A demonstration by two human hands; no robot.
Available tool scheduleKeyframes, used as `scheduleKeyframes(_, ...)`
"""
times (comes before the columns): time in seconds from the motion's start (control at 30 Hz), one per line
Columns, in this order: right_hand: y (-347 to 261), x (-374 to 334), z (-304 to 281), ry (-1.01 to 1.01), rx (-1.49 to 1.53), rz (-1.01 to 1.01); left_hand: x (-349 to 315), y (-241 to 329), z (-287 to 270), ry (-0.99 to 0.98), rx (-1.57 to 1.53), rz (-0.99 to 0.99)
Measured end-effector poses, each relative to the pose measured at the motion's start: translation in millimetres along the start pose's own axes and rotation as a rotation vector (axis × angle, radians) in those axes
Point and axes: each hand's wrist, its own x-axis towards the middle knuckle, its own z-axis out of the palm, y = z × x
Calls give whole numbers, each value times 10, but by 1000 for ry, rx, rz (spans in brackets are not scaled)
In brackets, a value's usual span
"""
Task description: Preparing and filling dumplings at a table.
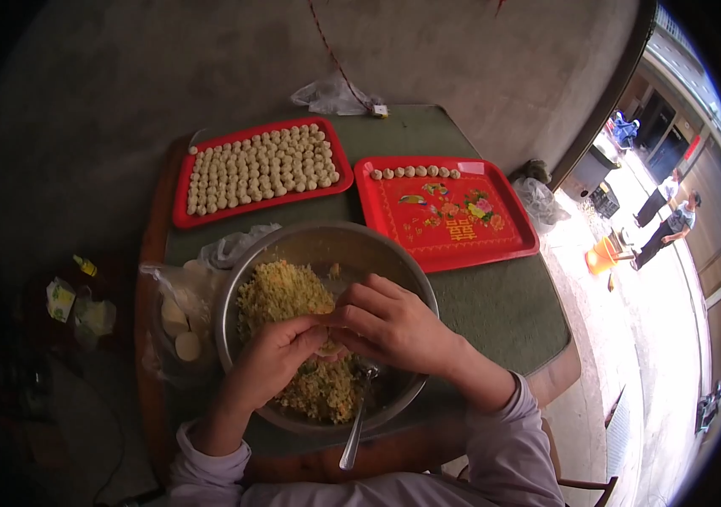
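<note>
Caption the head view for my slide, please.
Bare left hand and right hand meet over a round metal bowl of crumbly yellow filling, two red rectangular trays beyond.

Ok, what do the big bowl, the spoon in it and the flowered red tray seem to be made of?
Bowl: probably stainless steel, smooth and softly shiny, judging by its silvery-grey wall. Spoon: likely polished metal, from the bright glints along it. Flowered red tray: glossy, with a printed-looking pattern; plastic or painted metal, can't tell which.
</note>
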Motion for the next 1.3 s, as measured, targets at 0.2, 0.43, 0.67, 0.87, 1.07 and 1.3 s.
scheduleKeyframes(0.2, -4, 18, 36, 48, 22, 8, -16, 105, 12, -14, -119, -24)
scheduleKeyframes(0.43, -8, -2, 84, 146, 204, 205, 4, 27, 62, 49, -266, -32)
scheduleKeyframes(0.67, -15, -14, 3, 52, 44, 12, -5, 44, 70, 31, -175, -10)
scheduleKeyframes(0.87, -37, 21, -28, 63, -30, 2, -26, 69, 40, -20, -72, 28)
scheduleKeyframes(1.07, 23, -7, -10, 97, 3, -14, -27, 69, 23, -32, -20, 15)
scheduleKeyframes(1.3, -64, 11, -20, 39, -151, -50, -36, 95, 15, -42, 9, -3)
